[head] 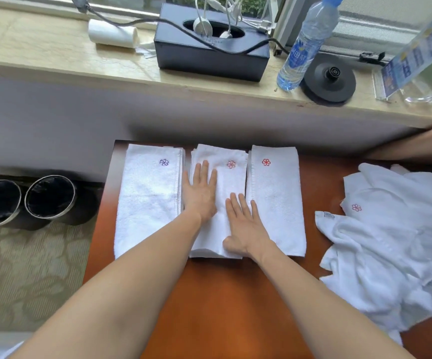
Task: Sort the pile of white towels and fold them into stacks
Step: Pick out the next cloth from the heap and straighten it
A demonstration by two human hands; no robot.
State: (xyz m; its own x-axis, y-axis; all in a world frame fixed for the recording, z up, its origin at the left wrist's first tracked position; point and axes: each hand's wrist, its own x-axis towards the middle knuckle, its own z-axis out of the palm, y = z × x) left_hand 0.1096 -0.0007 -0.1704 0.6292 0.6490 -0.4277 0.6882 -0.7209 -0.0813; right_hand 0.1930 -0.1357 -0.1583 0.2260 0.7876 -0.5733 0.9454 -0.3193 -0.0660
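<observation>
Three folded white towel stacks lie side by side on the brown table point(209, 294). The left stack point(147, 200) bears a purple flower mark, the middle stack point(231, 182) a pink one, the right stack point(277, 200) a red one. My left hand point(200, 193) lies flat with straight fingers on the middle stack's left side. My right hand point(244, 225) presses flat on that stack's near right part. A loose pile of unfolded white towels point(386, 244) sits at the table's right.
Two dark round bins point(25, 199) stand on the carpet left of the table. On the windowsill behind are a black tissue box point(209, 55) with cables, a water bottle point(305, 45), a black kettle base point(330, 82), a white roll point(112, 33) and an acrylic sign point(417, 58).
</observation>
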